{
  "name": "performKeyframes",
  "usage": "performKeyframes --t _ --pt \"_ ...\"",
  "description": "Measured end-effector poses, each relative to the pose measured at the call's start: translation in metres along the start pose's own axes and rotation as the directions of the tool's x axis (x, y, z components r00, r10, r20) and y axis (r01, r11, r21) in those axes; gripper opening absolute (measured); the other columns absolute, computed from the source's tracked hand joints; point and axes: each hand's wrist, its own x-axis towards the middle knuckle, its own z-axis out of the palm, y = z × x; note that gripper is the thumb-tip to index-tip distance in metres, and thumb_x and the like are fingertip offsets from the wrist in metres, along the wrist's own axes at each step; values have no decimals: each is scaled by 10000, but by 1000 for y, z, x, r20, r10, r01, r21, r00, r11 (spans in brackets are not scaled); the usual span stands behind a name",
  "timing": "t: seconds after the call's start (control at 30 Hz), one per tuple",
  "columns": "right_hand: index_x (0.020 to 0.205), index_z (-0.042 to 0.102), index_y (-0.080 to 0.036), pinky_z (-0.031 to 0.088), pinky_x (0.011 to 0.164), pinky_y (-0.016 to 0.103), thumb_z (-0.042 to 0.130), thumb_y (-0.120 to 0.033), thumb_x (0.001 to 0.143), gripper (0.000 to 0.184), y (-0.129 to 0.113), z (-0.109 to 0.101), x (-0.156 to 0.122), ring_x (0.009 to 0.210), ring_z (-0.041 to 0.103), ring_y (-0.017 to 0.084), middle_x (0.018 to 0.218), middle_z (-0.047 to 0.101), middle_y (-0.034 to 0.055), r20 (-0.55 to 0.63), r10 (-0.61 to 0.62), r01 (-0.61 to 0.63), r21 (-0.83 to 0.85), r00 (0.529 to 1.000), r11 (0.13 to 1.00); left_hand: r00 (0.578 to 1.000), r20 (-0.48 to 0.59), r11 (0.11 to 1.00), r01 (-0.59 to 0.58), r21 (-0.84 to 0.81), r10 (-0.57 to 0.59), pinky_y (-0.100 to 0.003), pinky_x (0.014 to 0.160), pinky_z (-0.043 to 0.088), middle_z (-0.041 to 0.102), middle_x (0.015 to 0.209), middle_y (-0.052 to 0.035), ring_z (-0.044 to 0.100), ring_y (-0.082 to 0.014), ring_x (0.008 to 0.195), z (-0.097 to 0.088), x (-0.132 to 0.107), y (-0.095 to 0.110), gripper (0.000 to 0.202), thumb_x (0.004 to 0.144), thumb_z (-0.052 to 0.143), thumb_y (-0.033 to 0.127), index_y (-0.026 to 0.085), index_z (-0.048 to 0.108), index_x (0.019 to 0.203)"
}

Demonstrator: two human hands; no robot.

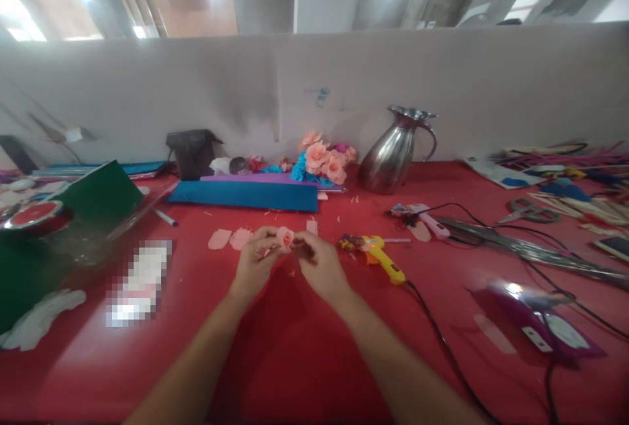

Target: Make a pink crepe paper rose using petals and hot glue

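Note:
A small pink paper rose (285, 237) is held up over the red table between my two hands. My left hand (255, 258) is closed on it from the left, thumb and fingers around its base. On the other side, my right hand (319, 261) has its fingers bent in against the flower's edge, pinching it. Just behind my left hand lie cut pink paper petals (219, 239), flat on the table. To the right of my right hand rests a yellow glue gun (386, 261), its nozzle end coated with clumped residue.
At the back stand a steel jug (388, 153), finished pink paper flowers (322, 158) and a blue paper sheet (246, 195). A pink glue gun (432, 222), scissors (533, 211) and wire bundle (540, 251) lie right, with black cords crossing. Green paper (108, 196) and tape (37, 215) sit left.

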Motion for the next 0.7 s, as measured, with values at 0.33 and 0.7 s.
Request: performKeyframes --t 0.33,0.7 --pt "866 612 -211 442 571 255 567 -312 811 124 -5 -2 1 633 552 132 793 623 22 -40 92 -75 317 995 945 983 -85 986 163 -15 -164 -252 622 377 600 648 -2 502 -134 639 2 0 -14 84 704 667 230 187 683 633" --pt "831 636 -183 427 580 256 550 -258 773 128 -9 -72 7 628 563 145 756 653 28 -352 3 -45 -112 936 993 950 -172 964 266 7 -261 -261 710 399 636 741 -25 555 -154 748 2 -1 -18 155 732 647 317 164 667 716"
